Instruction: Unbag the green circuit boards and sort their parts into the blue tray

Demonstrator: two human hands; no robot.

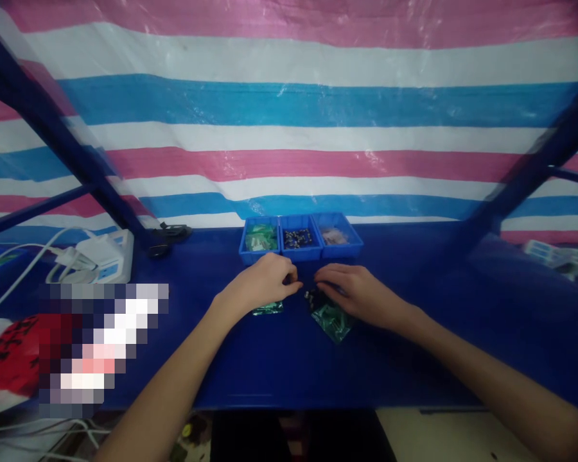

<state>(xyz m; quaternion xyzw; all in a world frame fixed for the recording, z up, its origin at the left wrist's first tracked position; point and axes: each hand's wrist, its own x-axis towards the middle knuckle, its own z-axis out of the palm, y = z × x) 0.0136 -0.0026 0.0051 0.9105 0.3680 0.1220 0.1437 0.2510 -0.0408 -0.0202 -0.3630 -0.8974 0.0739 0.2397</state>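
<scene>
My left hand (268, 279) is closed, its fingers curled and the thumb drawn toward the index finger; anything held there is too small to make out. Under its palm, a shiny green packet (268, 308) lies on the blue table. Close by, my right hand (354, 292) has its fingers bent together and pointing down, their grip hidden. Small dark and silvery metal parts (310, 297) show beside those fingertips. A second clear green packet (334, 323) lies below the right hand, partly covered by it.
Behind the hands stand three joined blue bins: green packets in the left bin (245, 248), small metal parts in the middle bin (300, 255), pale pieces in the right bin (355, 241). A white power strip (118, 253) with cables and a red bag (14, 353) lie left.
</scene>
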